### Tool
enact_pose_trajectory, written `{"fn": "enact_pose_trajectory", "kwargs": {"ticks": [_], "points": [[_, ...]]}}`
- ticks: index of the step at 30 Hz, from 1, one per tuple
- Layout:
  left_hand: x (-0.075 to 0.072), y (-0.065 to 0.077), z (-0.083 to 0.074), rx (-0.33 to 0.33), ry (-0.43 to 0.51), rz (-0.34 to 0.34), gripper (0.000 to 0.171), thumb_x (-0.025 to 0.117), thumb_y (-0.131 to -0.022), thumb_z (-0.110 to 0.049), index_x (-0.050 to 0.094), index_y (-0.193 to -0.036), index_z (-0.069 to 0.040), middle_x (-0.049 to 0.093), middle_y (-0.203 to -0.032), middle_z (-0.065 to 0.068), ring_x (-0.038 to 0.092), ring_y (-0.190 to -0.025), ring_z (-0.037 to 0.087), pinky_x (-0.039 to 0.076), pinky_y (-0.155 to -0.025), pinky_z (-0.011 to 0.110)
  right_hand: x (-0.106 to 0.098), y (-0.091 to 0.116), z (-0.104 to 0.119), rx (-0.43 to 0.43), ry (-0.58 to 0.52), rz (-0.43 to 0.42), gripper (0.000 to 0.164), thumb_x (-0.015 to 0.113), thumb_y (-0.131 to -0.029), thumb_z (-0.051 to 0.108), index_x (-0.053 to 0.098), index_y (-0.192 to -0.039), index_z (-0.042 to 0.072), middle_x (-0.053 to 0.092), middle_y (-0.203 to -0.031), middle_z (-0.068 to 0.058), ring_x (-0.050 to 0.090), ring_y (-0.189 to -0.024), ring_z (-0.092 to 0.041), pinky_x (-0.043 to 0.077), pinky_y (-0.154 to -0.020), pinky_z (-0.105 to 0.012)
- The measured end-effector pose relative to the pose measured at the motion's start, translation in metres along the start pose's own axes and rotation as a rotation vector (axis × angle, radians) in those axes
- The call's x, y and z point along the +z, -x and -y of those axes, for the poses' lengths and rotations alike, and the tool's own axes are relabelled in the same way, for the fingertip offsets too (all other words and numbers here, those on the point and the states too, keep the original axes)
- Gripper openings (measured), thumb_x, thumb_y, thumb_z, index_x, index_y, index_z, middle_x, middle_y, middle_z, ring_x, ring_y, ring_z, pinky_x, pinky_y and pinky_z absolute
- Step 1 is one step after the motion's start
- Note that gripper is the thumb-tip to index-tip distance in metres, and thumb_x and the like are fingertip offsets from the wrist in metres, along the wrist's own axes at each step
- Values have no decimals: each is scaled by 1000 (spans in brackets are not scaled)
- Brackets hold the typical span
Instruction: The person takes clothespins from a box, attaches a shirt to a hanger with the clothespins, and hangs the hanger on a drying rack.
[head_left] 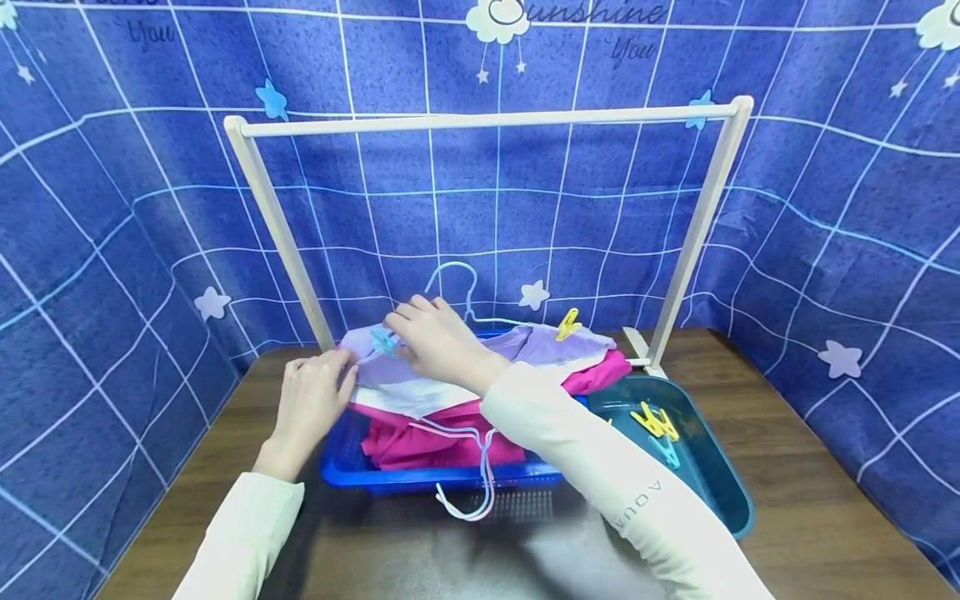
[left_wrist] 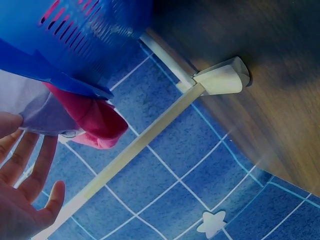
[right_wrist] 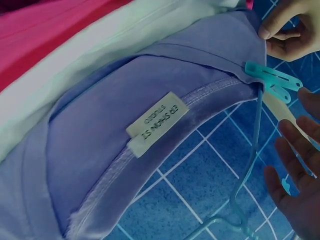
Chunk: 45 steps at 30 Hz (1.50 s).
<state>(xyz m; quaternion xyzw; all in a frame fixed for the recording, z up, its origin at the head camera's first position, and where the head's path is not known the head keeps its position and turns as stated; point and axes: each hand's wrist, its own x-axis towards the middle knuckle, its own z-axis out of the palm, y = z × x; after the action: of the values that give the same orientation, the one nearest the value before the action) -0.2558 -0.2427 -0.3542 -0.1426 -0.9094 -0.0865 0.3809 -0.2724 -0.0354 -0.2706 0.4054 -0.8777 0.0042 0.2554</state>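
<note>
A lavender-and-white shirt (head_left: 517, 340) with a neck label lies over the blue basket (head_left: 442, 478), a light-blue hanger (head_left: 452, 265) inside its neckline. My left hand (head_left: 311, 400) pinches the shirt's left shoulder edge between thumb and fingers. On that side, a teal clothespin (right_wrist: 272, 80) clips the neckline beside the hanger wire. My right hand (right_wrist: 300, 175) is at the clothespin's tail, its fingers spread and relaxed, not gripping it. A yellow clothespin (head_left: 568, 324) is clipped on the other shoulder. Pink clothing (head_left: 442, 437) lies underneath, with more hanger hooks (head_left: 483, 492) hanging over the basket's front.
A white rack (head_left: 487, 121) stands behind the basket, its bar across the top and posts at both sides. To the right, a dark teal tray (head_left: 720, 475) holds yellow clothespins (head_left: 655, 422) and a teal one (head_left: 666, 452). Blue patterned cloth (head_left: 825, 250) surrounds the wooden table (head_left: 825, 500).
</note>
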Motion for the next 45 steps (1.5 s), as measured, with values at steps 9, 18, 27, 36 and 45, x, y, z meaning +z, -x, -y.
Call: {"fn": "enact_pose_trajectory", "kwargs": {"ticks": [9,18,27,36,45], "points": [[1,0,0,-10,8,4,11,63,-82,-14,62,-89,-6,68,-81,15,64,-74,36,40,-76,52,-5,31,-11,-45,14,-80,24,62,-81,22,59,-104,16,63,-104,4,53,-99,-14,41,-80,-30],[1,0,0,-17,11,-1,10,63,-81,-14,62,-88,-6,68,-80,16,64,-73,36,40,-76,52,-7,65,-30,-33,-34,-149,23,64,-80,19,62,-102,13,64,-100,1,53,-98,-17,40,-80,-32],[2,0,0,-32,14,16,12,63,-81,-14,63,-89,-5,68,-80,16,64,-75,36,40,-78,52,-12,99,-58,37,-58,-233,22,67,-77,14,64,-98,11,66,-98,-1,55,-95,-19,42,-79,-35],[3,0,2,-18,15,-2,12,62,-81,-15,63,-88,-6,68,-80,16,64,-73,36,40,-75,51,-22,129,-86,163,-88,-234,26,67,-77,11,63,-103,9,66,-100,-6,55,-97,-22,41,-80,-39],[2,-1,1,-23,13,5,12,63,-82,-15,63,-88,-5,68,-79,15,64,-73,36,40,-76,51,-24,155,-113,258,-101,-269,34,67,-76,10,59,-108,4,65,-105,-11,54,-100,-28,40,-84,-45]]}}
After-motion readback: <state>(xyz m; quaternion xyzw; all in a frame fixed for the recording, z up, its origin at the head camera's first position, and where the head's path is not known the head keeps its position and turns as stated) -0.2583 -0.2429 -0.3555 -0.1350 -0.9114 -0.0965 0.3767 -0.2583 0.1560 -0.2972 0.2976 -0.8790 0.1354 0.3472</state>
